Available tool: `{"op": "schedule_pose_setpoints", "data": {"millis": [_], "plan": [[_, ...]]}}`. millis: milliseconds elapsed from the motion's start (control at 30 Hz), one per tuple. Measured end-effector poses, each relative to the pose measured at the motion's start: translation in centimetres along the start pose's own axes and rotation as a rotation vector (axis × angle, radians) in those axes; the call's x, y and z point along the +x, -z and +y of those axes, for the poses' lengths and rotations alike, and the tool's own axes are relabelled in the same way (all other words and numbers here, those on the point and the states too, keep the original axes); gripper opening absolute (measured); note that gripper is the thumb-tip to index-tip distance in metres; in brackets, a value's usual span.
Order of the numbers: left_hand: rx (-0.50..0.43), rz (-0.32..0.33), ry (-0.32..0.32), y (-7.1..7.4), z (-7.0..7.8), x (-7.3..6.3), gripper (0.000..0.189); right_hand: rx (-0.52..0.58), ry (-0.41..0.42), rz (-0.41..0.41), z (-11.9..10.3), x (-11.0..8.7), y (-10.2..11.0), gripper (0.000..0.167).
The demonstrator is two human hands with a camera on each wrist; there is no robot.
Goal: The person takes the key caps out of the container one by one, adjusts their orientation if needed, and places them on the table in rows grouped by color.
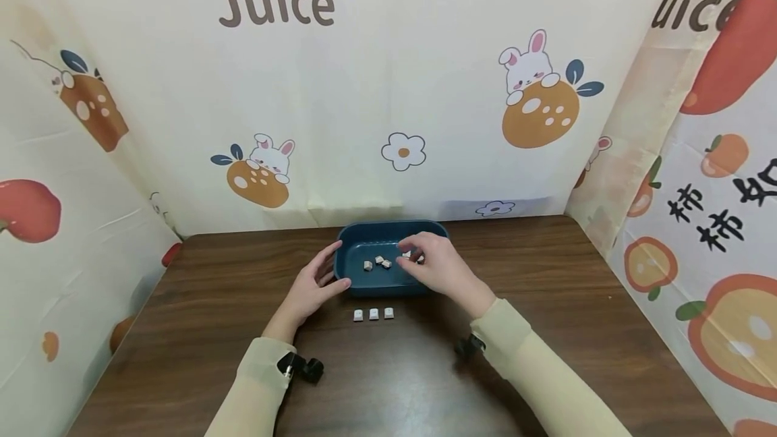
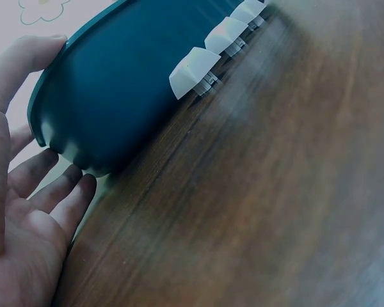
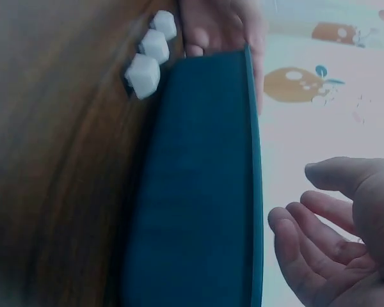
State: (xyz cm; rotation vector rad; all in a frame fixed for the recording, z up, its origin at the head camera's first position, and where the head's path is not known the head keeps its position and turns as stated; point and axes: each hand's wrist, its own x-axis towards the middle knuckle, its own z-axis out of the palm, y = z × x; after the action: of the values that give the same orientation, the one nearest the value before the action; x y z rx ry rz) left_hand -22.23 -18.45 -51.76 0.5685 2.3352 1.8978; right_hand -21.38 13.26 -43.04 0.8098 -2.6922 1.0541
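One table (image 1: 564, 302) bears a blue tray (image 1: 382, 291), likely steadied by the left hand (image 1: 308, 290) spread against its end, while the right hand (image 1: 440, 267), parted and seemingly empty, hovers above loose keycaps (image 1: 367, 266) inside, the front row of three (image 1: 373, 313) apparently kept separate.

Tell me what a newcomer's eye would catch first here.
First, the blue tray at the far edge of the table, the left grip at its left end and the right grip over its right half. Next, three white keycaps in a row in front of it. Then the big "Juice" lettering high on the backdrop.
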Motion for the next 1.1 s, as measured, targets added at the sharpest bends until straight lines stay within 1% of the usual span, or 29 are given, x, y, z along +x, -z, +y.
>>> {"op": "schedule_pose_setpoints", "data": {"millis": [67, 167, 367, 500, 767, 1033, 1100], "plan": [[-0.001, 0.001, -0.003, 0.0, -0.1, 0.1, 0.081, -0.009, -0.022, -0.029, 0.5, 1.0, 0.2, 0.026], [-0.004, 0.001, -0.002, -0.1, -0.1, 0.1, 0.081, -0.013, -0.078, -0.066, 1.3, 2.1, 0.3, 0.027], [-0.002, -0.003, -0.002, 0.0, -0.3, 0.1, 0.081, -0.008, -0.157, -0.092, 2.7, 3.5, -0.3, 0.03], [-0.006, -0.01, -0.012, 0.0, -0.5, 0.2, 0.08, -0.003, -0.188, -0.106, 3.5, 4.0, -0.8, 0.03], [-0.003, -0.017, -0.011, 0.1, -0.7, 0.3, 0.078, -0.05, -0.268, -0.169, 4.8, 4.8, -2.1, 0.029], [0.003, -0.009, -0.005, 0.1, -0.4, 0.2, 0.08, 0.041, -0.343, -0.182, 5.7, 5.0, -2.7, 0.028], [-0.001, -0.008, -0.007, 0.1, -0.4, 0.2, 0.08, 0.052, -0.35, -0.19, 5.8, 4.9, -2.7, 0.028]]}}
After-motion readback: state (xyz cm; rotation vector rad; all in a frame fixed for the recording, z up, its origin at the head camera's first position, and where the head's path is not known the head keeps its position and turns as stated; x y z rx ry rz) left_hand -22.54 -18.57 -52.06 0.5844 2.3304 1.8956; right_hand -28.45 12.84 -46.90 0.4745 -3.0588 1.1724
